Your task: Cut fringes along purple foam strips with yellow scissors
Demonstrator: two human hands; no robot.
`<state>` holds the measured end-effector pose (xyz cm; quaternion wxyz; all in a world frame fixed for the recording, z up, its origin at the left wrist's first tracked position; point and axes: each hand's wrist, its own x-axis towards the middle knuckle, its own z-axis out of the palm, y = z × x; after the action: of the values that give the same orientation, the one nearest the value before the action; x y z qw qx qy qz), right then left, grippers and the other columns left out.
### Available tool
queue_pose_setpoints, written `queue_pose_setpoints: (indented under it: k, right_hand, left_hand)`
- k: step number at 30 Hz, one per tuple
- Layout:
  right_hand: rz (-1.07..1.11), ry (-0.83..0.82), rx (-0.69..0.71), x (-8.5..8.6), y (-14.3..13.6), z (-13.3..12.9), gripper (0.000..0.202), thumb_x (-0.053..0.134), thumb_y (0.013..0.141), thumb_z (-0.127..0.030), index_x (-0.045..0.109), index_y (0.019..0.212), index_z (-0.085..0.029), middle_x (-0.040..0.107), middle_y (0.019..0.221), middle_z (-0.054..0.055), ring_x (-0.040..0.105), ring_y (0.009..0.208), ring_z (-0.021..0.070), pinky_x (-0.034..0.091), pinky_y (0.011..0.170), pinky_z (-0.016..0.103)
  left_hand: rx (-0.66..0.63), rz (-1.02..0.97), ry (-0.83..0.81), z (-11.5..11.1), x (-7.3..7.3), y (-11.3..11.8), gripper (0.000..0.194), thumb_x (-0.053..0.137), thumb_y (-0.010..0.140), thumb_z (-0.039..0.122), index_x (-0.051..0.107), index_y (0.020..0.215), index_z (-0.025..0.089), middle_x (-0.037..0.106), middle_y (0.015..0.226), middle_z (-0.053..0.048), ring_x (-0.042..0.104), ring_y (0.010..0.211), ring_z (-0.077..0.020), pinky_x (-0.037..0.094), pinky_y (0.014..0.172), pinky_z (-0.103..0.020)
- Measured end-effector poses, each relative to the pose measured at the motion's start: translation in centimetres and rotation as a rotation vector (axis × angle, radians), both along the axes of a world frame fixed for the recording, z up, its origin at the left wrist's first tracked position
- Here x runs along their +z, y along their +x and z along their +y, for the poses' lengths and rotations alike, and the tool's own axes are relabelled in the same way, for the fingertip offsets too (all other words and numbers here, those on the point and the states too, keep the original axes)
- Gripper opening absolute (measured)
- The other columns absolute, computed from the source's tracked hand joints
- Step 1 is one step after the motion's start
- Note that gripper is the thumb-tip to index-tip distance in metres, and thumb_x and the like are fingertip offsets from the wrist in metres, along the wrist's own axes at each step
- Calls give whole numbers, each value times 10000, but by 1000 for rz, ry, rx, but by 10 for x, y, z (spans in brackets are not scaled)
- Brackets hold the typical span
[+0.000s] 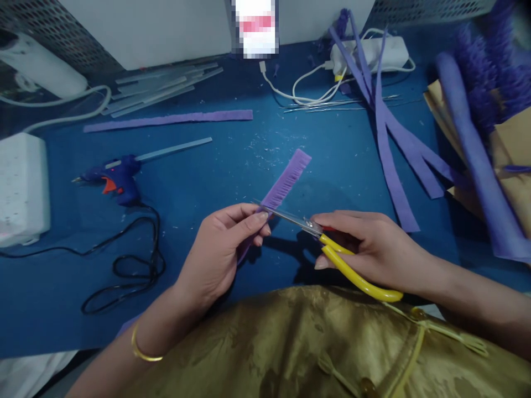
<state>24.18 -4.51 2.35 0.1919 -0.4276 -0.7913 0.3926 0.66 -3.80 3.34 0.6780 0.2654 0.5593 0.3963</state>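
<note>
My left hand (226,246) pinches a purple crepe-paper strip (290,174) between thumb and fingers. The strip's far part slants up to the right, with a row of short cuts along its right edge; its lower end hangs beneath my palm. In my right hand (369,249) is a pair of scissors (352,272) with yellow handles. Their blades lie across the strip right at my left thumb and look nearly closed. Part of the handles is hidden by my fingers.
A blue glue gun (118,177) with its stick lies left, its black cord (155,249) looped below. Another purple strip (170,120) and clear glue sticks (166,88) lie behind. Right are more purple strips (392,160), a paper roll (473,149), wires (344,104) and a white power strip (390,53).
</note>
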Motion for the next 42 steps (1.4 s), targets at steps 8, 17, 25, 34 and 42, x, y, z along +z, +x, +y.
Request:
queue_pose_setpoints:
  k: [8,17,25,34,42]
  right_hand:
    - [-72,31,-36,0,-1,0,455,705,855,-525,673,1166,-194,713,931,57,605,694,172,456,609,286]
    - [-79,56,-27,-2,-2,-2,461,701,859,-532,664,1167,-190,702,931,60,602,677,163,441,601,279]
    - [-48,-7,-19,-1,-3,-2,435,677,876,-543,677,1129,-189,717,918,65,607,682,170,463,629,292]
    - [-39,5,-3,0,-2,-2,393,667,892,-519,677,1112,-194,711,884,51,602,681,165,454,614,275]
    - [-48,14,-15,-1,-4,-2,414,680,879,-526,677,1123,-191,723,927,68,627,730,188,473,650,299]
  left_hand:
    - [26,107,82,-2,0,0,62,788,732,172,740,698,158,660,614,15,524,546,-56,407,536,-161]
    - [51,190,129,-5,-3,1,21,771,754,189,766,765,173,684,636,18,536,554,-61,415,555,-172]
    - [57,214,133,-6,-4,2,56,784,755,224,757,757,175,693,659,13,543,556,-70,425,559,-191]
    - [52,209,142,-7,-6,1,46,780,755,212,756,748,175,690,658,12,543,559,-70,427,558,-188]
    - [51,223,149,-7,-6,1,43,778,762,216,761,765,177,700,671,11,564,578,-75,440,583,-193]
